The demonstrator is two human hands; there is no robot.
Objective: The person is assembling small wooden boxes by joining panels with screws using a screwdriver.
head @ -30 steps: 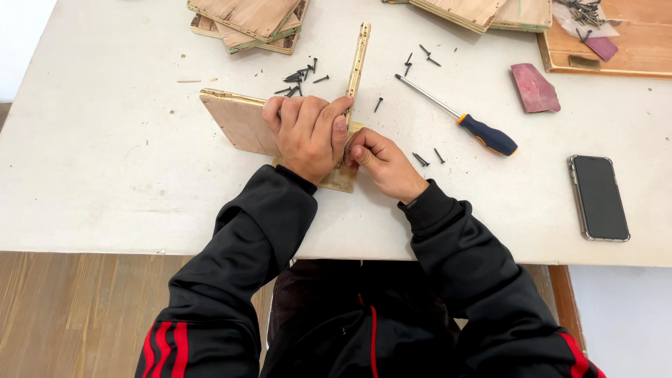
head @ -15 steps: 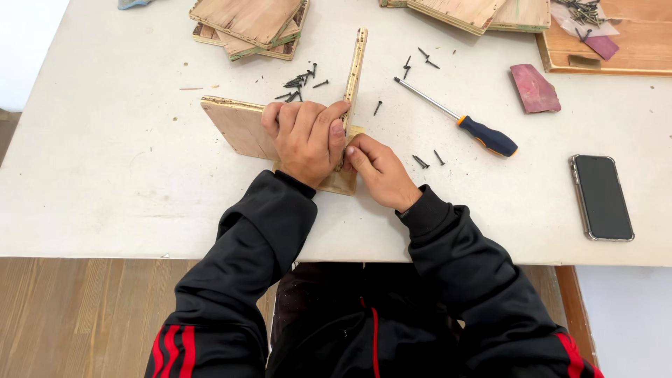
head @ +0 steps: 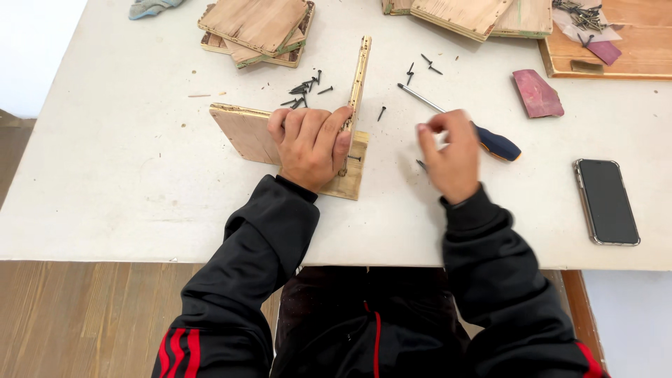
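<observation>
A flat wooden board [head: 241, 133] lies on the white table [head: 105, 175], and a thin wooden strip [head: 358, 77] stands on its edge along the board's right side. The strip's long way runs away from the person, toward the far side of the table. The left hand [head: 310, 143] lies flat on top of the board with its fingers spread and curled over the strip, pressing the two pieces together. A small dark screw [head: 354, 158] sticks out of the wood just beside this hand. The right hand [head: 450, 152] is up off the wood, well to the right of it. It is blurry, and its fingertips are bunched by the screwdriver [head: 490, 140]; I cannot tell if they pinch anything. The screwdriver lies slanted, its blue handle toward the right and its metal tip toward the far left. The right hand is much nearer to it than the left hand. More screws [head: 304, 91] lie behind the board. A phone [head: 606, 201] lies far right.
</observation>
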